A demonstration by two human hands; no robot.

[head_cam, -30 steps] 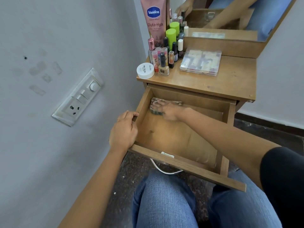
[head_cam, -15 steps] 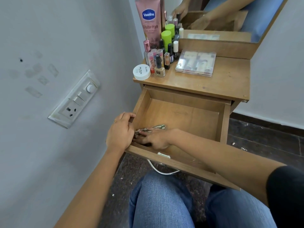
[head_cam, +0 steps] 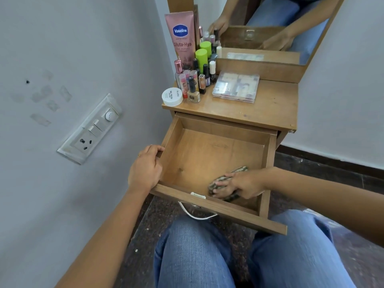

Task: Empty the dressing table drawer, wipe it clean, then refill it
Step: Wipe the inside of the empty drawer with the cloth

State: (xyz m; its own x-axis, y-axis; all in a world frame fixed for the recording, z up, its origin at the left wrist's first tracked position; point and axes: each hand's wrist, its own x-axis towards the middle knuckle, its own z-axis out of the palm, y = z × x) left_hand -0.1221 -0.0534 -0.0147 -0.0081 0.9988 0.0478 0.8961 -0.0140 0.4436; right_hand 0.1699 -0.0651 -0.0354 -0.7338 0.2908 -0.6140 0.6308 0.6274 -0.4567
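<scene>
Head view: the drawer [head_cam: 199,154] stands pulled out of the dressing table [head_cam: 270,107], above our knees in blue jeans [head_cam: 193,256]. Inside it a patterned cloth [head_cam: 240,170] lies on the wooden floor at the near right corner, close behind the front panel. Our right hand [head_cam: 239,185] lies flat on top of the cloth, fingers spread and fairly straight, pressing it down rather than gripping it; the cloth's ends show beyond the fingertips and under the palm. Our left hand [head_cam: 145,169] clasps the drawer's left side wall, fingers curled over the top edge near the front corner. Below the right hand, a metal handle [head_cam: 197,215] hangs from the drawer front.

Beyond both hands, on the tabletop, a clear plastic case [head_cam: 235,87] lies straight ahead of the right hand. A white jar [head_cam: 172,97], a cluster of nail polish bottles [head_cam: 194,88] and a tall pink Vaseline tube [head_cam: 181,38] crowd the corner ahead of the left hand. A mirror [head_cam: 270,28] stands behind them, and a switchboard [head_cam: 91,129] sits on the wall left of the left hand.
</scene>
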